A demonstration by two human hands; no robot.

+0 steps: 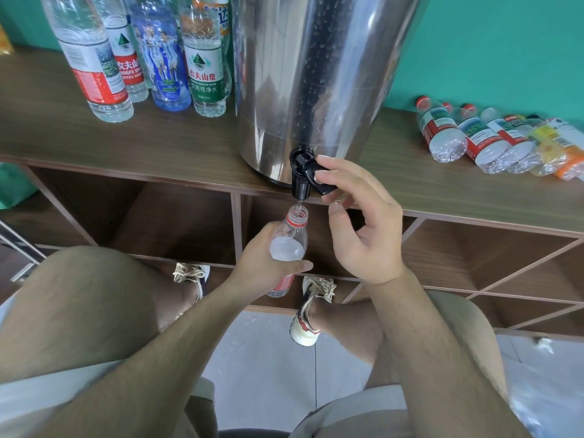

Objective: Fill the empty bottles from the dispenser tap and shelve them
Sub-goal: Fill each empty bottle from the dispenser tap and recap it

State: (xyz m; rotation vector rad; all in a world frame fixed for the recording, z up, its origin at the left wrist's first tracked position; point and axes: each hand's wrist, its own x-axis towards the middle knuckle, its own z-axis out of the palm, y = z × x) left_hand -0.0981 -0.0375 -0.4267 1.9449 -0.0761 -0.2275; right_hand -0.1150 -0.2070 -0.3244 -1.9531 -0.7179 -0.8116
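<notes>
A person fills a bottle point(289, 245) at a steel dispenser point(316, 74) that stands at the bench's point(158, 143) front edge, so that its black tap point(301, 181) overhangs the open shelves point(177, 222) below and leaves room for a bottle underneath. The left hand point(268, 263) is wrapped around the bottle's body and holds it upright with its open neck directly beneath the spout, just clear of it, to catch the thin stream. The right hand point(363, 229) works the tap's lever point(320, 184), with fingertips curled onto its top and the thumb just under its end, a hold that looks meant to let the flow be cut off quickly. The bottle appears only partly full, so the fill seems to be mid-way.

Capped bottles of water point(202, 58) stand upright in a cluster at the bench's back left, beside the dispenser, apparently parked there once filled. At the bench's right end a row of empties point(489, 140) lies on its side, close together and well apart from the full ones, seemingly waiting their turn. The person's knees flank the tap, which keeps both hands low and close to the spout. The main risk appears to be the neck drifting out from under the stream, or an overfill.
</notes>
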